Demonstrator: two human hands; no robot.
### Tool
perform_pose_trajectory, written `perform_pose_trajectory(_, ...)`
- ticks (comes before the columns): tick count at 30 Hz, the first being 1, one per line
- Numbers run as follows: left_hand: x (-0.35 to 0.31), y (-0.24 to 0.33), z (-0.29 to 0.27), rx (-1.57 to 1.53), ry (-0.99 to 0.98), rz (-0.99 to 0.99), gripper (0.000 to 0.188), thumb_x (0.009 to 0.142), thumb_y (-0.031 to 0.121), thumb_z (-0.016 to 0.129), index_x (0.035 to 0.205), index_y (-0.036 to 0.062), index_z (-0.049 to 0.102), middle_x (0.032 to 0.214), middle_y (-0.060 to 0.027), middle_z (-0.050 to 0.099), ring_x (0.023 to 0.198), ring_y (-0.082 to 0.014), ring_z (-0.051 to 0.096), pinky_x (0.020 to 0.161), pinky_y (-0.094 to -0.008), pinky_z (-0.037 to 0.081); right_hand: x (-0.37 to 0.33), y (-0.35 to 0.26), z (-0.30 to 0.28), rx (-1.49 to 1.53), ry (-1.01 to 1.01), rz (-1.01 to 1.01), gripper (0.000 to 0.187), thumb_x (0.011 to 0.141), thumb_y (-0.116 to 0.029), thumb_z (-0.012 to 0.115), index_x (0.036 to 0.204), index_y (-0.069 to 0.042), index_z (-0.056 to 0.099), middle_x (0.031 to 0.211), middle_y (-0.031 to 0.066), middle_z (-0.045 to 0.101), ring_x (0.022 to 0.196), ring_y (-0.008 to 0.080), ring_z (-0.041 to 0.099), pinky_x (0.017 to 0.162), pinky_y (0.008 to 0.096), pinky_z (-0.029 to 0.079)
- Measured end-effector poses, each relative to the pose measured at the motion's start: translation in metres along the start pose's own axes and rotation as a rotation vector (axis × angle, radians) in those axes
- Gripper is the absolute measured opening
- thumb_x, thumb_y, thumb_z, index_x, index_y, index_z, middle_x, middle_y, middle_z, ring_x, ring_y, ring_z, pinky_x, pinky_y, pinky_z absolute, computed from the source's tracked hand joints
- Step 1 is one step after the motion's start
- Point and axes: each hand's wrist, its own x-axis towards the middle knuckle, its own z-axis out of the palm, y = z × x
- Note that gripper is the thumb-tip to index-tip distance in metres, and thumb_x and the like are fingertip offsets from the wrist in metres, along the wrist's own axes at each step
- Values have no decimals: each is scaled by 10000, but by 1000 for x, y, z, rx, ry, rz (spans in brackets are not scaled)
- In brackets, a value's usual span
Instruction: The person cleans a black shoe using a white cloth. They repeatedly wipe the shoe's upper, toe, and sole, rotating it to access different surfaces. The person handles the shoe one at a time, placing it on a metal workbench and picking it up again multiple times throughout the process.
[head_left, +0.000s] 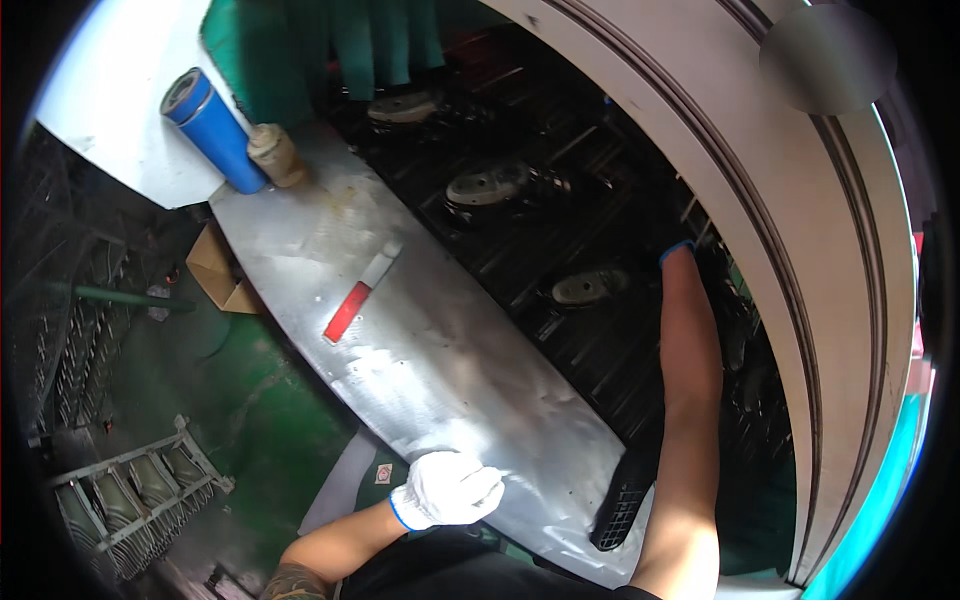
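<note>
My left hand point(447, 489), in a white glove with a blue cuff, rests as a fist on the near edge of a long shiny metal shelf point(420, 340). My right forearm point(690, 380) reaches forward into a dark machine bay point(560, 210); the hand itself is hidden past a blue glove cuff point(676, 250). Inside the bay lie several grey oval metal parts, one point(589, 287) just left of my right wrist, another point(487, 185) farther back. A red and white flat tool point(358, 298) lies on the shelf.
A blue cylinder point(212, 128) and a tan container point(275, 154) stand at the shelf's far end. A cardboard box point(222, 270) and a wire rack of parts point(140, 495) sit on the green floor at left. A white curved machine frame point(780, 230) arches over the right. A black mesh piece point(622, 497) leans by the shelf.
</note>
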Motion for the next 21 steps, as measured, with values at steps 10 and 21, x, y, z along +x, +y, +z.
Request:
perform_pose_trajectory(10, 3, -5, 1, -7, 12, 24, 107, 770, 150, 810, 858, 142, 750, 685, -27, 637, 587, -229, 626, 608, -391, 546, -127, -11, -77, -203, 210, -252, 444, 954, -131, 658, 1378, -13, 597, 1047, 141, 733, 992, 241, 715, 1011, 405, 537)
perform_pose_trajectory(21, 155, -57, 32, 111, -45, -161, 637, 863, 114, 669, 1490, 113, 553, 1368, -232, 660, 1357, -436, 570, 1128, -484, 491, -589, 50, -260, -203, 500, -9, 390, 981, -145, 619, 1351, -22, 606, 933, 141, 761, 889, 240, 750, 966, 409, 559)
